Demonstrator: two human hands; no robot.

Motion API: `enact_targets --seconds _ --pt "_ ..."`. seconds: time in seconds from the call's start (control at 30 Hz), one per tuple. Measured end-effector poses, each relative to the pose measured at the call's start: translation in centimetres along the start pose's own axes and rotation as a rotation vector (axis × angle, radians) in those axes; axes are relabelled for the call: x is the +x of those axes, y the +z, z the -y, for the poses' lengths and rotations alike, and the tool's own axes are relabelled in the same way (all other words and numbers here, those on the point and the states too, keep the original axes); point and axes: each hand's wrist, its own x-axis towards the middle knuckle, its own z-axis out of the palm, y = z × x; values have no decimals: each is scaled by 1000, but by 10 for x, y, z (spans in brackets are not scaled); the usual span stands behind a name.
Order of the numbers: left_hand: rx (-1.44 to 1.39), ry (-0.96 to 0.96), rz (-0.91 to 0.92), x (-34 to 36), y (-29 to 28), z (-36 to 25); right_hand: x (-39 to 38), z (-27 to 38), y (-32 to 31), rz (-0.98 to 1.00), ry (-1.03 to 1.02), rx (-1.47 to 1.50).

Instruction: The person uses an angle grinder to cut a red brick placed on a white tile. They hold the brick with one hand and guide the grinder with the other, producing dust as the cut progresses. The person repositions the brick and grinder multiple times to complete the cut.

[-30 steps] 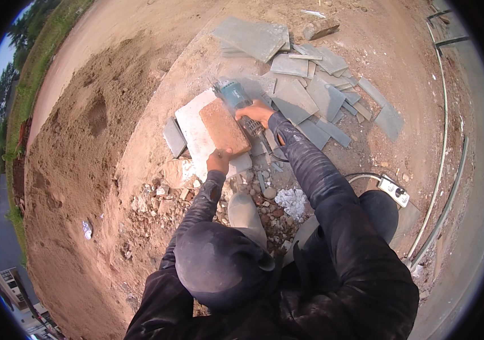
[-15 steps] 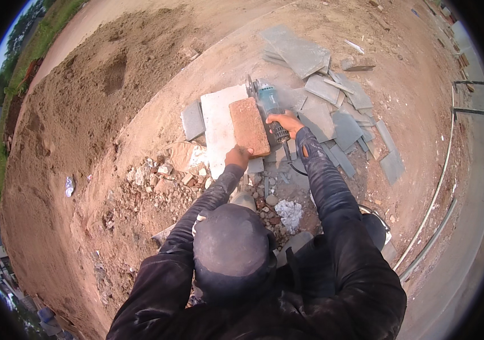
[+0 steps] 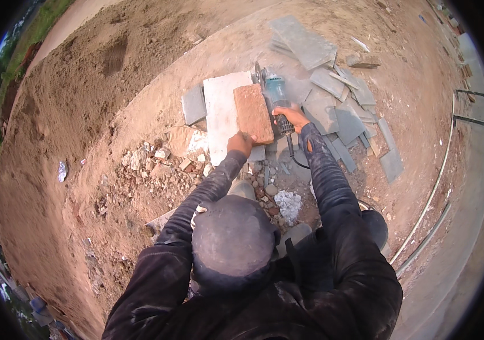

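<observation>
A reddish paving brick (image 3: pixel 253 113) lies on a pale stone slab (image 3: pixel 220 110) on the sandy ground. My left hand (image 3: pixel 241 142) holds the brick's near end. My right hand (image 3: pixel 291 117) grips a teal angle grinder (image 3: pixel 276 90) lying along the brick's right side. Its disc (image 3: pixel 257 73) sits at the brick's far right corner. Whether the disc touches the brick I cannot tell. A black cord (image 3: pixel 293 156) runs back from the grinder toward me.
Grey stone tiles (image 3: pixel 341 107) lie scattered to the right and behind, one small tile (image 3: pixel 193 104) left of the slab. Rubble and broken pieces (image 3: pixel 157 161) pile at the left, white debris (image 3: pixel 287 204) near my knees. Metal pipes (image 3: pixel 432 198) curve along the right.
The view has swung, so the brick and slab now sit more upright in the picture. The grinder has moved from the brick's far end to its right side. My left hand stays on the near end.
</observation>
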Motion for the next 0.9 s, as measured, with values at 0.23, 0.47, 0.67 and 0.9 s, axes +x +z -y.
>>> enact_targets --seconds 0.23,0.47,0.67,0.9 --pt "-7 -52 34 0 -5 -4 -5 -7 6 -121 -176 -102" --pt "-25 -94 25 -2 -5 -10 8 -20 -8 -73 -134 -63" --pt "-67 -102 58 -4 -7 -16 8 -23 -14 -79 -118 -51" --pt "-6 -28 -15 0 -1 -2 -9 -12 4 -96 -174 -87"
